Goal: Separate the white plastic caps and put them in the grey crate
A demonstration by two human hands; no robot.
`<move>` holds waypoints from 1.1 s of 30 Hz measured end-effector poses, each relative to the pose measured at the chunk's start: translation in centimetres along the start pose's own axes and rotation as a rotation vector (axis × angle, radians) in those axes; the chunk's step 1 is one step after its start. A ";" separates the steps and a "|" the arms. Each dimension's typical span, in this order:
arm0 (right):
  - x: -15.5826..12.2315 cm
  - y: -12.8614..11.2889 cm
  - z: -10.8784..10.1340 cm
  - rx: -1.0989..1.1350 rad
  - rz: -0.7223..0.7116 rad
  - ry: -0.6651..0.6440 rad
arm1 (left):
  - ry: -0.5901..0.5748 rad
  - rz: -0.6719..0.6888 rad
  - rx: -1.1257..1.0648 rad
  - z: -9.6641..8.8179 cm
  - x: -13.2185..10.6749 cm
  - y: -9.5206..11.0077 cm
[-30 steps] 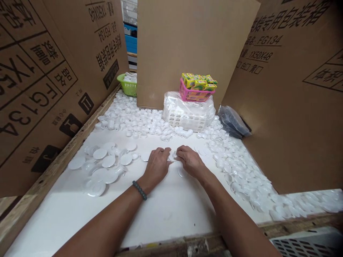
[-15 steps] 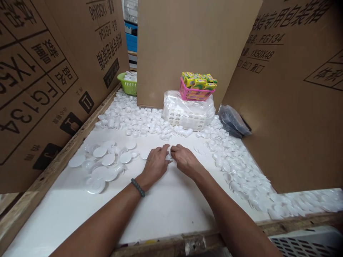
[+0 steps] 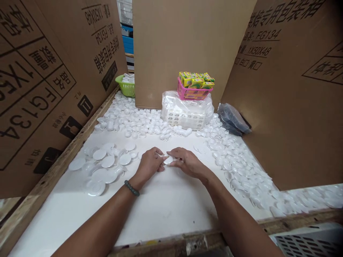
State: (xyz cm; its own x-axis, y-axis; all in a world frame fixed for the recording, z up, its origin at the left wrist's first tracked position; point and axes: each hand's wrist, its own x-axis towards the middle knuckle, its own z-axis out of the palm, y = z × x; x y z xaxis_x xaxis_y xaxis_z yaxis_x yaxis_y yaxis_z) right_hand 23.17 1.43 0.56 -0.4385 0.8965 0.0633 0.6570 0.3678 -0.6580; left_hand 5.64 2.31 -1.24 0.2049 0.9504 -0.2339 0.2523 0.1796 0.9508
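Over the middle of the white tabletop (image 3: 160,203), a small white plastic disc (image 3: 168,160) sits between both my hands. My right hand (image 3: 187,162) grips its right side between thumb and fingers. From the left, my left hand (image 3: 151,162), below a dark bead bracelet (image 3: 132,188), pinches at the disc's near-left edge. Fingers cover part of the piece. To the left lies a loose heap of larger white discs (image 3: 108,160) and cup-like pieces. A few thin white pieces (image 3: 200,149) lie just beyond my right hand.
Small white pieces (image 3: 238,167) are banked along the back and right. A plastic-wrapped bundle (image 3: 186,114) carries a pink basket (image 3: 194,94) of yellow-green boxes. Cardboard panels (image 3: 193,46) wall the table; a green basket (image 3: 127,87) stands at back left. Dark plastic-wrapped sheets (image 3: 233,117) lie right.
The hands have moved slightly apart and a little nearer to me. A white disc now shows between the fingers, where the hands mostly hid it before.
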 end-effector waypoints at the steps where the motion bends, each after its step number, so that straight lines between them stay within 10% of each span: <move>1: 0.1 0.2 0.3 -0.033 -0.011 -0.001 | -0.006 -0.017 -0.021 0.0 0.1 -0.2; 12: 1.0 1.0 1.0 0.000 0.109 0.023 | -0.007 -0.196 -0.142 0.4 1.1 -0.9; 19: 0.6 -0.9 1.7 -0.126 0.267 0.131 | 0.001 0.021 -0.146 0.1 0.3 -0.9; 33: 0.7 1.1 1.6 0.132 0.113 -0.004 | -0.106 -0.076 -0.042 -0.9 0.6 -1.0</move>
State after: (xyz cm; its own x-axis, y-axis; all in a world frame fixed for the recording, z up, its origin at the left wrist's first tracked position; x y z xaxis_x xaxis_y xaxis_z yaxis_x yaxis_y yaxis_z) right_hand 22.61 2.07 -1.26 -0.3688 0.9293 -0.0194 0.6165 0.2289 -0.7534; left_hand 4.66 2.87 -2.18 0.2864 0.9018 -0.3237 0.2317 0.2626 0.9367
